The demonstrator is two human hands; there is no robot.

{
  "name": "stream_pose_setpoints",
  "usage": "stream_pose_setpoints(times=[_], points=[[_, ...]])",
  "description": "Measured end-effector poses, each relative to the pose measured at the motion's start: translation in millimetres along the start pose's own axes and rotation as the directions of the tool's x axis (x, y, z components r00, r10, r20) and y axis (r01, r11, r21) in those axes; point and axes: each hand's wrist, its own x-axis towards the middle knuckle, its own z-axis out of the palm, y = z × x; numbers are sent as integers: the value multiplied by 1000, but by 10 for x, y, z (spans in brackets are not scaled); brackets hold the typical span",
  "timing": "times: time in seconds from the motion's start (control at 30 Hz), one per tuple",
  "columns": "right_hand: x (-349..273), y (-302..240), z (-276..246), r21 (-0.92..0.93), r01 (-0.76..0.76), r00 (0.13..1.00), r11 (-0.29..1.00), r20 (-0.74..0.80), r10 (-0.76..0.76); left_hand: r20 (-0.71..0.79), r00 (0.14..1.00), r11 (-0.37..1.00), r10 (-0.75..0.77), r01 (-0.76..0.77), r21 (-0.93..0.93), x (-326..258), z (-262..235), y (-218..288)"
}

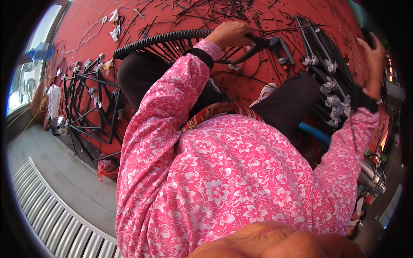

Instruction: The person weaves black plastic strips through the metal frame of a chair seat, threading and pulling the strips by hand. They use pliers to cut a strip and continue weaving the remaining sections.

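Note:
A curved black frame (161, 40), its rim wound with ribbed strip and thin black strands fanning inward, rests across my lap and knees. My left hand (232, 34) is closed over the far part of its rim, the fingers partly hidden behind it. Away to the right, my right hand (373, 56) is raised beside a stack of dark tubes, thumb and finger spread apart. A thin dark strand hangs along the right sleeve; whether it reaches the hand cannot be made out. Just right of the frame lies a grey and black hand tool (282, 50).
Black strip scraps (232, 8) litter the red floor (86, 26). Bare black metal frames (92, 103) stand at left, near a grey slatted bench (56, 210). At right, dark tubes (316, 38) have clear-wrapped ends. A blue tube (314, 132) lies by my right knee.

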Motion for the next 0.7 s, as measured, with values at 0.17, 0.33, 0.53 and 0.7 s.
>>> stream_pose_setpoints(times=[0.17,0.33,0.53,0.7], points=[[-1292,-2755,115,607,-770,560,199,791,-246,116,992,996,-44,53,-68,119,-8,-71],[-1643,-3633,499,605,-667,691,435,720,57,126,992,993,-7,22,-116,167,13,-81],[-1817,-3699,737,734,-545,829,406,543,131,75,997,994,34,-27,-102,129,23,-83],[-1591,-3365,311,806,-504,857,311,511,64,80,993,985,86,-73,-156,137,-12,-141]])
